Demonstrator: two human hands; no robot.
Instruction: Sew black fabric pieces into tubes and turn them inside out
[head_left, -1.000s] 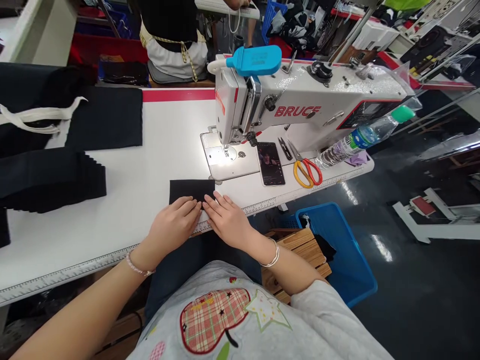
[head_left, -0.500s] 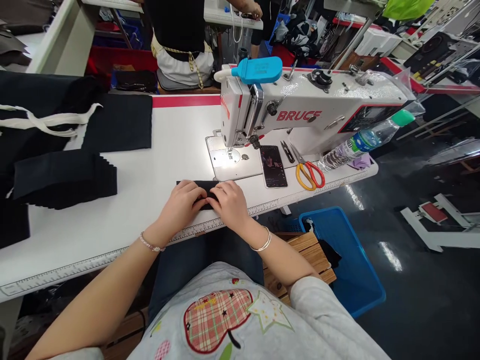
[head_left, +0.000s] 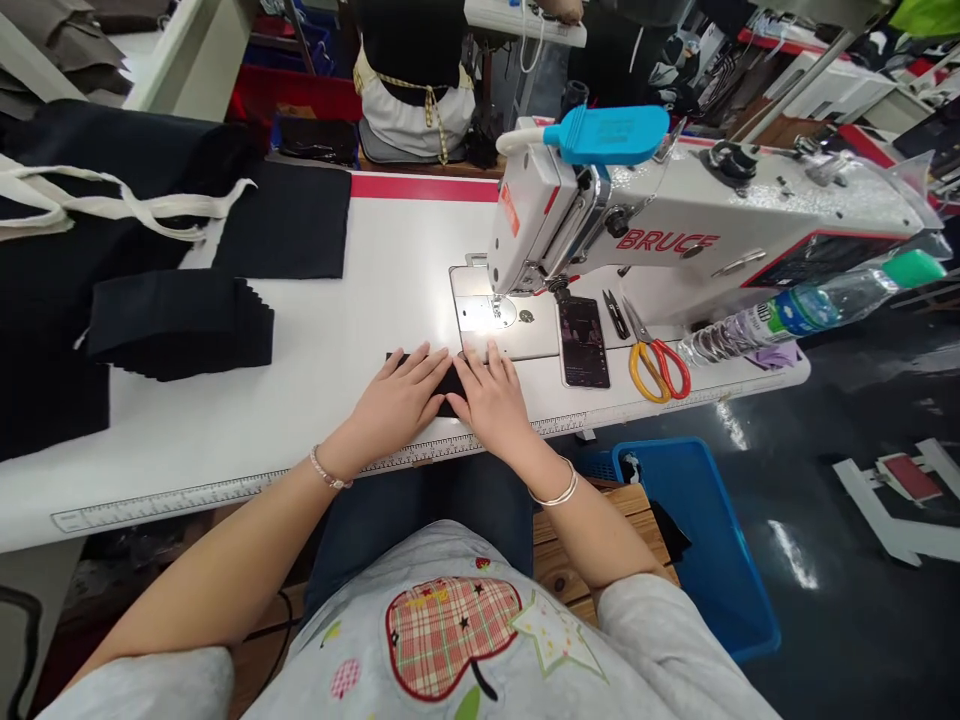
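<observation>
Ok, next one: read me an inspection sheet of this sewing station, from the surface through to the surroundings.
Surface: white sewing table, measuring scale along its near edge.
Job's things: small black fabric piece in front of the sewing machine.
Clutter: phone, thread snips, yellow-and-red scissors, water bottle, stacked black fabric pieces.
Hands: left hand and right hand both rest on the fabric, fingers spread.
Cables: thin black cable below the table.
Surroundings: seated co-worker beyond the table, blue bin on the floor.
</observation>
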